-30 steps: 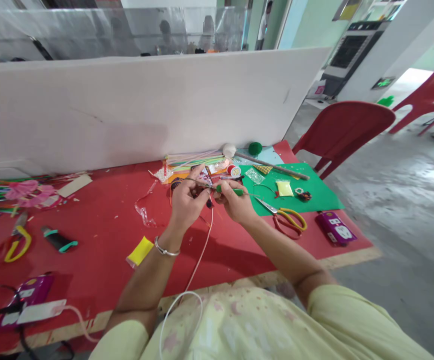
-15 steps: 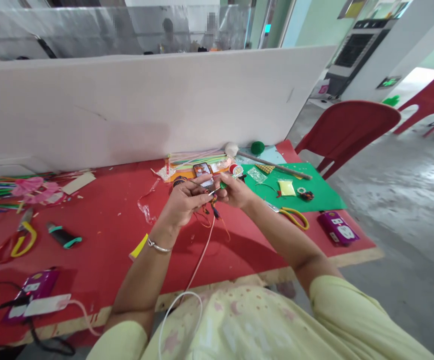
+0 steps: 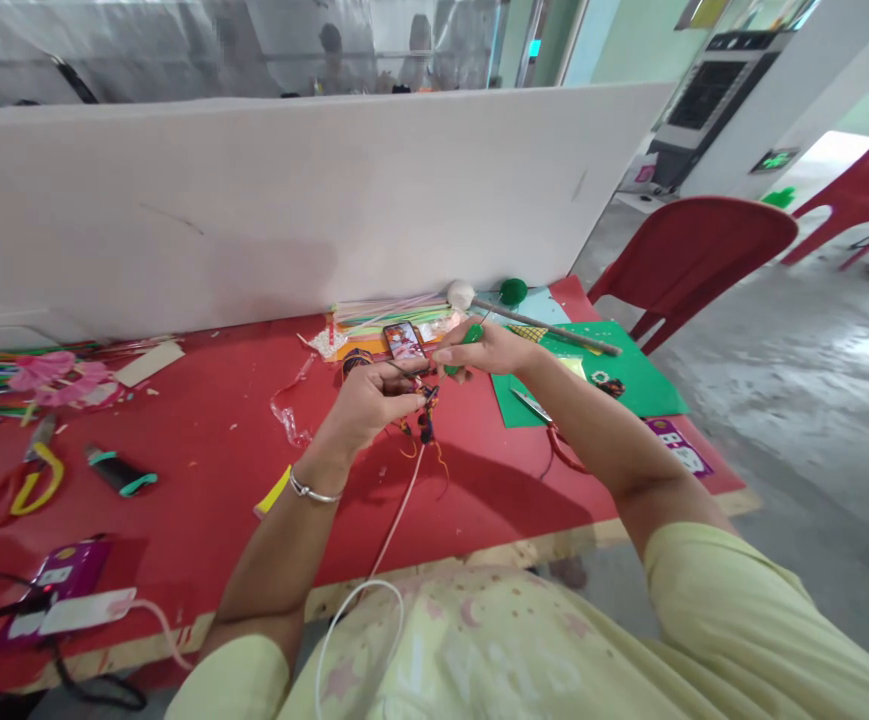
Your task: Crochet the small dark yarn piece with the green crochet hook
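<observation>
My left hand (image 3: 374,402) is closed in a pinch on a small dark multicoloured yarn piece (image 3: 426,420), whose loose orange ends hang toward the table. In my right hand (image 3: 495,350) is a crochet hook (image 3: 471,336) with a green handle; its tip is too small to make out. The two hands are close together, with the right slightly higher. Just behind the left hand lies a ball of dark yarn (image 3: 356,362). A lit phone (image 3: 404,342) is beyond the fingers.
Scissors (image 3: 535,407) lie partly under my right forearm, by a green sheet (image 3: 648,385). At left are red-and-yellow pliers (image 3: 25,480), a black-and-teal cutter (image 3: 120,472) and a purple power box (image 3: 66,580). A white board (image 3: 291,210) stands behind the red table. A pink cable (image 3: 404,505) runs toward me.
My right hand has moved up and right, away from the left, with the crochet hook now tilted upward. The left hand stays nearly in place on the yarn piece.
</observation>
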Demonstrator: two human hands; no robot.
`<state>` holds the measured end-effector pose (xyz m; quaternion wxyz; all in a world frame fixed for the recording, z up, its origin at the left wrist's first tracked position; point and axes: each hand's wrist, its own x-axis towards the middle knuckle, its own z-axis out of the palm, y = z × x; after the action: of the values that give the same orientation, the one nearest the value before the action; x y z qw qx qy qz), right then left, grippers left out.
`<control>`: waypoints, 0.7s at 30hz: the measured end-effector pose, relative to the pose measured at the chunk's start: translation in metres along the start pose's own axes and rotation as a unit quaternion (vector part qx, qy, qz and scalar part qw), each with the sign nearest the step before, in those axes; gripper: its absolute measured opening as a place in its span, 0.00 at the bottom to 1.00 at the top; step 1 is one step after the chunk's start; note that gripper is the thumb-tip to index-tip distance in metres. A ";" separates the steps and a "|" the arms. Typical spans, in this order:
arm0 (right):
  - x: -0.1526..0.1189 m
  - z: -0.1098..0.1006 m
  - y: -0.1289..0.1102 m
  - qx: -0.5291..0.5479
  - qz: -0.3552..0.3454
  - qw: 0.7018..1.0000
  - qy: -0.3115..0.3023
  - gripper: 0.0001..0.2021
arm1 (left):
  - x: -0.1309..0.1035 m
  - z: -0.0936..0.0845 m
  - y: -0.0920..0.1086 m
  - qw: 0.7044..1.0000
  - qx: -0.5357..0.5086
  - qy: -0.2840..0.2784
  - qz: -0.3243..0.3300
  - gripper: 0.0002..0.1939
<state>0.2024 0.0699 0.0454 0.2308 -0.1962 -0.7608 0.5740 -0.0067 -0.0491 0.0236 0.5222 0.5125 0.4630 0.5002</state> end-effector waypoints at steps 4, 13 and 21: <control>-0.005 0.004 -0.008 -0.079 -0.022 0.996 0.023 0.17 | -0.001 0.001 0.000 0.998 0.050 0.028 0.010 0.26; -0.024 0.052 0.017 -0.412 -0.267 0.855 0.166 0.10 | 0.004 0.004 0.004 0.981 0.081 0.159 0.074 0.29; -0.028 0.064 0.035 -0.410 -0.463 0.749 0.238 0.16 | 0.003 -0.007 0.016 0.986 -0.138 -0.040 -0.082 0.30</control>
<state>0.1893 0.0136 -0.0068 0.5389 -0.0260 -0.8413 -0.0350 -0.0142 -0.0457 0.0389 0.6456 0.4155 0.4087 0.4935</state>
